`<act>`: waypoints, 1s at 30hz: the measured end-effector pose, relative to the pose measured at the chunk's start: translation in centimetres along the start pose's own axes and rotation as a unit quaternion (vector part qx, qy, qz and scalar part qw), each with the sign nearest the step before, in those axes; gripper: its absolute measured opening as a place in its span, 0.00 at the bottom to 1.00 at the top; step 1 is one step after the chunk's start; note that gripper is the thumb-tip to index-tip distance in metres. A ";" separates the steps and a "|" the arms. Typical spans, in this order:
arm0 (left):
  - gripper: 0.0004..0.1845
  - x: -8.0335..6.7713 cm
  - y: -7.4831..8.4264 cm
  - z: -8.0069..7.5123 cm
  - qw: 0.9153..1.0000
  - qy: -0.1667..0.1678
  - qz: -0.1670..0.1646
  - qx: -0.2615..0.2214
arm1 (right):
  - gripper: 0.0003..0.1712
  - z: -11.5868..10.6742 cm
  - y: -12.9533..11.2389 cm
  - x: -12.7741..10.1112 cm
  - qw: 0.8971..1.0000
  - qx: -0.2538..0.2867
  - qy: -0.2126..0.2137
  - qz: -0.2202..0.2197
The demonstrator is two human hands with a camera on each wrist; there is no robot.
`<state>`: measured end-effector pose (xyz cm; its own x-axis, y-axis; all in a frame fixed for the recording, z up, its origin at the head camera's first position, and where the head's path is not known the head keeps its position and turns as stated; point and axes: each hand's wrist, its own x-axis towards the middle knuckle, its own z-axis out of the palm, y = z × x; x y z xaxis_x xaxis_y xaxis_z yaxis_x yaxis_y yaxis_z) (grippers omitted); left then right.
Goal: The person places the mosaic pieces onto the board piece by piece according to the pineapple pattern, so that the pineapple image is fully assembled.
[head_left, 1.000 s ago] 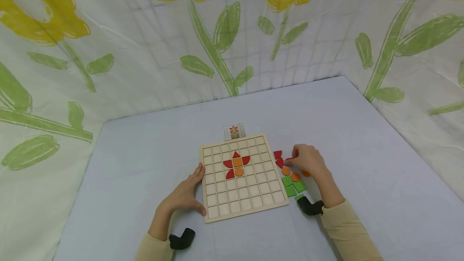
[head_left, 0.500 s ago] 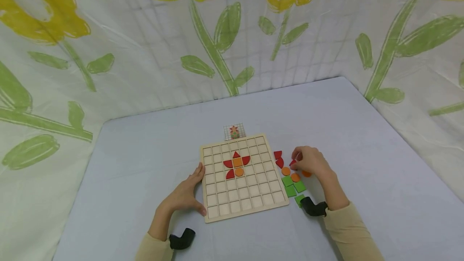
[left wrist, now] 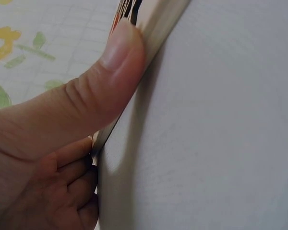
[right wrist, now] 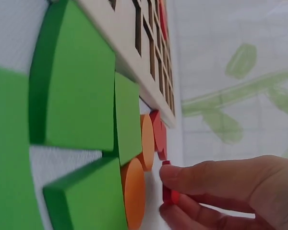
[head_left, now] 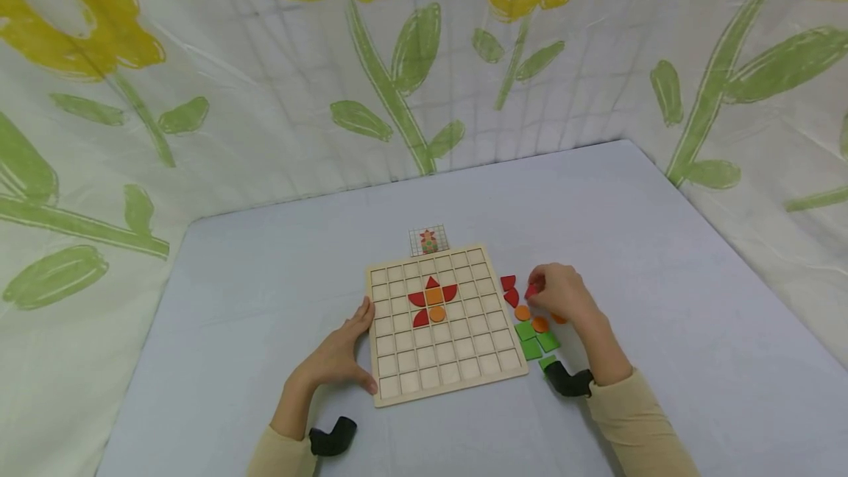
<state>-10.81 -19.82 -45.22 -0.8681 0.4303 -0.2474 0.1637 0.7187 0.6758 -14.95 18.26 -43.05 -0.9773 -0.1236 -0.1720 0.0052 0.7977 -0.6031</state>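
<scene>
A wooden grid board point(head_left: 442, 381) lies on the table, with red petal pieces point(head_left: 419, 299) and orange pieces point(head_left: 434, 296) set in its upper middle cells. My left hand point(head_left: 338, 359) grips the board's left edge, thumb point(left wrist: 116, 67) pressed on the rim point(left wrist: 158, 24). My right hand point(head_left: 559, 293) pinches a small red piece point(head_left: 532, 291) point(right wrist: 167, 194) just right of the board, above loose orange discs point(head_left: 523, 312) point(right wrist: 134, 191) and green pieces point(head_left: 530, 348) point(right wrist: 77, 96). Two red pieces point(head_left: 509, 289) lie beside the board.
A small pattern card point(head_left: 428, 241) lies just beyond the board's far edge. The pale blue table point(head_left: 265, 293) is backed by a cloth printed with yellow flowers point(head_left: 397, 57). Black wrist mounts point(head_left: 331, 436) sit at both cuffs.
My right hand has lifted the small red piece from the table and drawn it slightly up and left. The left hand and board have not moved.
</scene>
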 end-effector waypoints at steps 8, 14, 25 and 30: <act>0.71 0.0 0.1 0.0 1.000 -0.002 -0.001 0.000 | 0.14 1.0 -1.6 0.1 0.999 0.043 0.017 -0.028; 0.71 0.0 0.1 0.0 1.000 -0.003 -0.004 -0.001 | 0.15 2.4 -3.1 0.2 0.992 0.074 0.001 -0.101; 0.70 -0.1 0.4 -0.2 1.000 0.000 -0.007 0.000 | 0.15 5.1 -5.8 1.1 0.988 0.068 -0.031 -0.134; 0.70 0.0 0.3 -0.1 1.000 0.000 -0.005 -0.003 | 0.12 6.0 -6.6 1.3 0.988 0.033 -0.053 -0.143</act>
<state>-10.76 -19.66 -44.95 -0.8697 0.4234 -0.2539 0.1522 0.7191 0.6780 -14.99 9.31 -43.95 -0.9134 -0.4016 -0.0658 -0.2500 0.6814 -0.6879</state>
